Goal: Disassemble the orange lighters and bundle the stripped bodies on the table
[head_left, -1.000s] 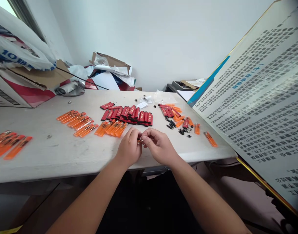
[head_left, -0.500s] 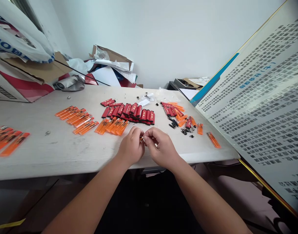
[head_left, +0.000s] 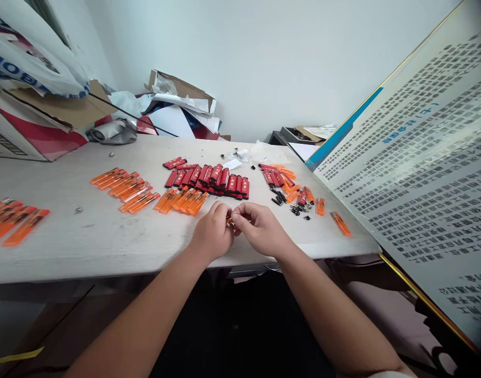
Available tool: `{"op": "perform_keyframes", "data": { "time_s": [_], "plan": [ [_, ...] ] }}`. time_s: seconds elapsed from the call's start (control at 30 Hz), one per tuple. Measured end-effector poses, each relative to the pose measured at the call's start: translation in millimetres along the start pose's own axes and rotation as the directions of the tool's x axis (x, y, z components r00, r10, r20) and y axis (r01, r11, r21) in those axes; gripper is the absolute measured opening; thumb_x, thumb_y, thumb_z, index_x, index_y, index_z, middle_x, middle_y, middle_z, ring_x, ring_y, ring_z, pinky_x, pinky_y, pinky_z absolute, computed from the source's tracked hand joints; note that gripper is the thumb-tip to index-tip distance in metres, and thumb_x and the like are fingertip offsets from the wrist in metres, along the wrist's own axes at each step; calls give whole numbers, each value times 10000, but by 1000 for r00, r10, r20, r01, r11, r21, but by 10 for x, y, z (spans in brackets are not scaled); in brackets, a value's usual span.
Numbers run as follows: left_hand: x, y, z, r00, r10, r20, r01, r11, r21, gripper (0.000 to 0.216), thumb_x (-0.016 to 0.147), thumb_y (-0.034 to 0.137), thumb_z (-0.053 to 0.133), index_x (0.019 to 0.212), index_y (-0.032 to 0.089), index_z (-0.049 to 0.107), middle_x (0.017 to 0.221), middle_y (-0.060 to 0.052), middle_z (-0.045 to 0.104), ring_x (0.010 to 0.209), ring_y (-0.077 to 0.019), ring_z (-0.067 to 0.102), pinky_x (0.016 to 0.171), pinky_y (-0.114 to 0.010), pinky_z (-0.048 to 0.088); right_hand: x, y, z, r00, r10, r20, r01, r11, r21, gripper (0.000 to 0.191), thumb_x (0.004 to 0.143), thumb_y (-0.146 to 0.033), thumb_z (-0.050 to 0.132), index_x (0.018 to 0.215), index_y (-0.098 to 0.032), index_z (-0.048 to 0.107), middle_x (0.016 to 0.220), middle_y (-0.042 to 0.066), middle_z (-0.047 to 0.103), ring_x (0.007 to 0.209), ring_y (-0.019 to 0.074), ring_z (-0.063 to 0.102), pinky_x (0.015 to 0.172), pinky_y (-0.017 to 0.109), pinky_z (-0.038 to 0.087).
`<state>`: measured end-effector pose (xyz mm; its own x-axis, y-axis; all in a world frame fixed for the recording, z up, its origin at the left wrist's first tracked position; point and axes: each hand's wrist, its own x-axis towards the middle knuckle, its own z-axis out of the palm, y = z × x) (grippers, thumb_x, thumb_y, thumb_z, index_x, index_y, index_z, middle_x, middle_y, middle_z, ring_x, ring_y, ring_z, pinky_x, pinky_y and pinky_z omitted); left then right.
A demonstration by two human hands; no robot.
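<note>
My left hand (head_left: pixel 213 233) and my right hand (head_left: pixel 259 229) meet above the table's front half, pinching a small lighter part (head_left: pixel 228 221) between their fingertips. The fingers hide most of it, so its exact form is unclear. Just beyond my hands lies a row of orange translucent lighters (head_left: pixel 181 201), and behind it a dense cluster of red lighters (head_left: pixel 211 181). More orange lighters (head_left: pixel 126 190) lie to the left. To the right is a mixed pile with small black and metal lighter parts (head_left: pixel 281 198).
The pale worn table (head_left: pixel 86 236) also holds orange lighters (head_left: pixel 15 223) at far left and one (head_left: pixel 340 224) at right. A large printed board (head_left: pixel 405 173) leans over the right edge. A cardboard box (head_left: pixel 31 126) and a plastic bag (head_left: pixel 28 63) stand beyond the left end.
My hands stay together on the small part, with the fingers shifting slightly. The whole scene sits a little higher in the view, as the camera has tilted slightly.
</note>
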<state>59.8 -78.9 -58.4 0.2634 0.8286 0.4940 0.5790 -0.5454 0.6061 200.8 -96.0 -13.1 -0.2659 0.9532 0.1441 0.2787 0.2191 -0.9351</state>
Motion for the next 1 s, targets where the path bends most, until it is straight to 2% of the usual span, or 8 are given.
{"op": "perform_keyframes", "data": {
  "time_s": [0.17,0.3,0.37,0.5,0.7,0.87,1.0],
  "plan": [
    [1,3,-7,1000,7,3,-7,1000,7,22,846,209,466,832,206,448,862,-72,567,768,-216,537,658,-336,404,12,-13,-14,1000,16,18,-16,1000,-8,169,816,-294,563,734,-147,575,700,6,583,625,108,587,613,248,501],
    [-4,1,-13,1000,25,-4,-25,999,-21,60,824,197,482,809,211,426,845,-66,560,749,-211,536,637,-330,395,27,-16,-27,994,101,44,-107,985,139,227,768,-352,642,720,-138,587,665,8,597,612,112,593,612,262,514],
    [-15,3,-20,1000,14,8,-13,997,-73,83,815,190,493,828,214,415,841,-55,562,738,-205,545,625,-322,390,38,-24,-35,986,151,70,-163,957,241,269,719,-378,702,716,-131,597,639,6,605,594,108,590,606,261,516],
    [-50,0,-32,996,-31,87,51,970,-237,233,801,154,512,984,224,387,844,-22,590,687,-181,572,594,-299,389,52,-40,-43,969,195,151,-239,893,381,310,627,-367,787,653,-120,603,589,-4,607,527,81,563,552,225,485],
    [-80,-35,-25,995,1,100,36,933,-359,309,791,102,501,1036,236,369,828,3,583,684,-156,576,609,-286,416,6,-29,-55,956,195,219,-282,816,504,268,647,-341,806,717,-113,683,594,1,620,529,79,566,551,226,491],
    [-84,-18,-22,992,-1,127,74,815,-575,300,781,50,459,996,240,369,760,41,529,632,-124,560,598,-270,454,-31,10,-46,959,188,214,-280,757,590,272,684,-360,790,811,-131,720,667,14,644,572,83,571,551,230,503],
    [-76,21,-32,986,-14,168,131,693,-709,266,784,58,460,961,231,362,765,43,521,618,-107,552,589,-267,469,-42,33,-22,975,145,171,-219,781,585,254,689,-356,788,783,-132,712,643,9,632,556,83,563,549,240,503]
  ]
}}
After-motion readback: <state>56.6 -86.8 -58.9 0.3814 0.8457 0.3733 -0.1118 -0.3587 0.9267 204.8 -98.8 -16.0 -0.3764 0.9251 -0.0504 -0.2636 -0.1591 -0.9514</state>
